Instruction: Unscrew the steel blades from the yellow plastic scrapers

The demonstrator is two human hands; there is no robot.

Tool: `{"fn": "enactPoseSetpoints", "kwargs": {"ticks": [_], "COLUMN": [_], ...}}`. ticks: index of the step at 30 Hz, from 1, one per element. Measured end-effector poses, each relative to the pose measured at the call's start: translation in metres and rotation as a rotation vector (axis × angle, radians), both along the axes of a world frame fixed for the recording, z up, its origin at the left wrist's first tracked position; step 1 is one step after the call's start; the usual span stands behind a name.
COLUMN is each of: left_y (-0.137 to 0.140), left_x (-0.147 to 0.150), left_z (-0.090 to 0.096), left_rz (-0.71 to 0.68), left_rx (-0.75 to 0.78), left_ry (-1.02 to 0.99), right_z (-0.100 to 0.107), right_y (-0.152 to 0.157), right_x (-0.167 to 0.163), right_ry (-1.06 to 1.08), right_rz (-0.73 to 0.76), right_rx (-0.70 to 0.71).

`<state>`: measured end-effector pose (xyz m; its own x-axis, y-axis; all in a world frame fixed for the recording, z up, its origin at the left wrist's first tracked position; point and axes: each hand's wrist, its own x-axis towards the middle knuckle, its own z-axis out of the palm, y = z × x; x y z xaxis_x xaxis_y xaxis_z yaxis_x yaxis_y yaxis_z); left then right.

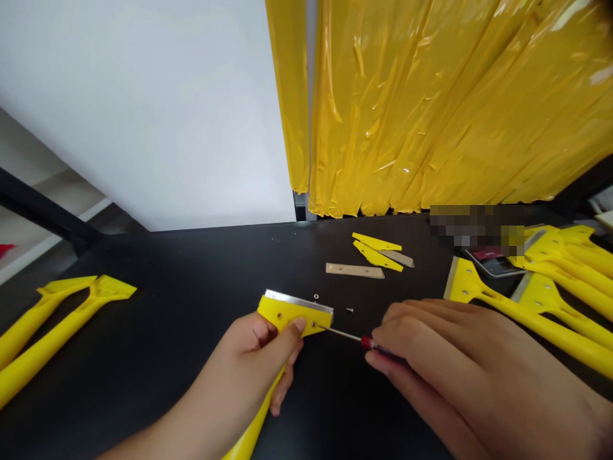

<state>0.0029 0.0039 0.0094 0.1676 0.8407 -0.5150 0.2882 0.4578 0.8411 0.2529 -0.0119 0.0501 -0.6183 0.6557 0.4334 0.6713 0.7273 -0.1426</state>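
My left hand (261,358) is closed round the head of a yellow scraper (292,317), its thumb pressed on the face and the handle running down toward me. A shiny metal blade (299,303) shows along the scraper's top edge. In my right hand (431,351) is a screwdriver (368,342) with a red handle and a thin shaft. Its tip reaches the hole at the right side of the scraper head; whether a screw sits there I cannot tell. Just beyond the scraper lie a small nut (316,296) and a small screw (349,310).
Yellow cover plates (378,255) and a paper-wrapped blade (354,271) lie farther back on the black table (191,287). Several assembled scrapers (541,319) are at the right, beside a phone (495,263). Two yellow handles (90,300) lie at left. Yellow plastic strips (412,108) hang behind.
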Motion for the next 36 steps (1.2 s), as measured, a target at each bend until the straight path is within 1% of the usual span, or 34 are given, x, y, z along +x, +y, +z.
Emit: {"fn": "enactPoseSetpoints", "kwargs": {"ticks": [4, 8, 12, 15, 19, 24, 27, 30, 32, 34, 36], "left_y": [0.000, 0.001, 0.001, 0.001, 0.000, -0.001, -0.001, 0.000, 0.001, 0.004, 0.007], "left_x": [0.001, 0.001, 0.003, 0.003, 0.000, 0.000, 0.002, 0.002, 0.001, -0.001, -0.004], "left_z": [0.001, -0.002, -0.005, -0.006, -0.007, -0.006, -0.002, 0.003, 0.008, 0.012, 0.016], "left_rz": [0.023, -0.003, -0.042, -0.043, -0.052, -0.045, -0.031, 0.001, 0.058, 0.117, 0.137], "left_rx": [0.021, 0.023, 0.043, 0.047, 0.044, 0.058, 0.037, 0.021, 0.005, -0.019, -0.023], "left_ry": [-0.042, -0.038, 0.020, 0.055, 0.009, -0.009, -0.024, -0.044, -0.102, -0.194, -0.296], "right_z": [-0.002, -0.003, -0.002, -0.001, -0.003, -0.008, -0.008, -0.006, -0.004, -0.004, -0.006], "right_y": [0.001, 0.001, -0.001, -0.001, 0.000, -0.001, -0.002, 0.001, 0.004, 0.007, 0.011], "right_x": [0.001, 0.000, -0.003, -0.004, -0.005, -0.007, -0.007, -0.005, -0.001, 0.004, 0.010], "right_ry": [-0.004, 0.019, 0.019, -0.017, -0.042, 0.015, 0.066, 0.154, 0.281, 0.453, 0.557], "right_rz": [-0.051, -0.083, -0.063, -0.036, -0.006, -0.048, -0.057, -0.005, 0.061, 0.114, 0.137], "right_rx": [0.042, 0.052, 0.056, 0.047, 0.079, 0.030, -0.015, -0.074, -0.129, -0.180, -0.189]}}
